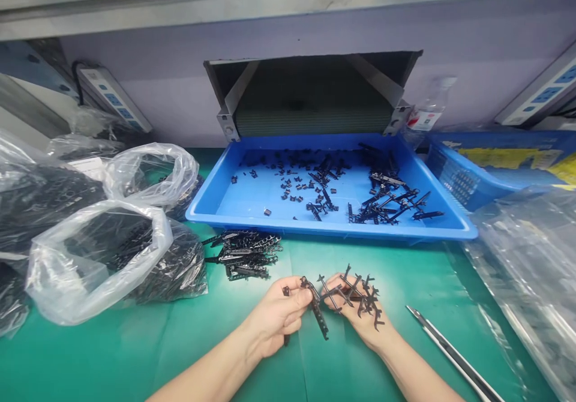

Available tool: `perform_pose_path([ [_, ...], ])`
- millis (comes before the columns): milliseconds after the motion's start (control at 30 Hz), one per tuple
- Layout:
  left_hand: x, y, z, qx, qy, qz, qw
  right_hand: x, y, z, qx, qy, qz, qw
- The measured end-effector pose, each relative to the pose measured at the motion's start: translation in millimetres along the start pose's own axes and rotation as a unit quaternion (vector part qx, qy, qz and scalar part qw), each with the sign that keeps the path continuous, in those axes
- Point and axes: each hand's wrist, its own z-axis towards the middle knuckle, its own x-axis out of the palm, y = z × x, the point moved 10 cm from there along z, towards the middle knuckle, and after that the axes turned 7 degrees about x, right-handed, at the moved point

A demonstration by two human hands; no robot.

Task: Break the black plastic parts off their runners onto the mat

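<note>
My left hand is closed on black plastic strips with a row of holes. One strip slants down from between thumb and forefinger, and the end of another shows behind the fingers. Beside it, my right hand grips a branching black plastic sprue, whose short side arms spread over the palm and wrist. The left end of the sprue is close to the slanted strip; I cannot tell whether they touch. Just beyond the left hand, a pile of similar black strips lies on the green mat.
Behind the hands, a blue tray holds small black pieces and sprues below a conveyor belt. Plastic bags of black parts stand left. Tweezers lie right, near clear plastic packaging, a blue basket and a bottle.
</note>
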Motion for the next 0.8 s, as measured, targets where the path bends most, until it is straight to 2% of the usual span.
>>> perform_pose_path([
  [133, 5.6, -3.1, -0.3, 0.014, 0.023, 0.005, 1.0, -0.6, -5.7, 0.4, 0.026, 0.004, -0.015, 1.0],
  [267, 0.5, -23.3, -1.2, 0.098, -0.013, 0.083, 0.992, 3.5, 0.3, 0.3, 0.013, 0.013, -0.063, 0.998],
  [333, -8.1, -41.3, -4.9, 0.154, -0.05, 0.157, 0.974, 2.0, 0.8, 0.5, 0.007, 0.008, -0.066, 0.998],
  [400, -20.1, -70.4, -14.0, 0.233, -0.104, 0.265, 0.93, -1.8, -3.1, 1.4, 0.006, -0.003, -0.064, 0.998],
  [433, -26.2, -88.8, -21.4, 0.28, -0.138, 0.332, 0.89, -3.6, -6.3, 2.2, 0.006, -0.006, -0.064, 0.998],
  [467, -31.4, -108.4, -30.9, 0.326, -0.18, 0.403, 0.836, -5.1, -10.2, 3.0, 0.007, -0.007, -0.065, 0.998],
  [533, -34.5, -144.2, -50.7, 0.403, -0.255, 0.542, 0.691, -9.3, -17.6, 4.6, 0.008, -0.018, -0.063, 0.998],
  [600, -27.0, -164.2, -58.1, 0.439, -0.278, 0.665, 0.537, -13.7, -21.9, 5.7, 0.004, -0.033, -0.049, 0.998],
  [667, -19.5, -167.5, -50.2, 0.433, -0.259, 0.759, 0.412, -13.2, -22.5, 6.1, 0.0, -0.027, -0.029, 0.999],
  [733, -17.1, -164.0, -39.6, 0.415, -0.249, 0.81, 0.331, -7.9, -19.4, 5.6, 0.0, -0.003, -0.022, 1.0],
  [767, -16.1, -162.4, -37.0, 0.414, -0.254, 0.819, 0.307, -5.3, -17.2, 5.0, 0.001, 0.007, -0.023, 1.0],
  [800, -14.0, -161.6, -36.4, 0.422, -0.261, 0.817, 0.295, -3.7, -14.6, 4.3, 0.002, 0.012, -0.025, 1.0],
])
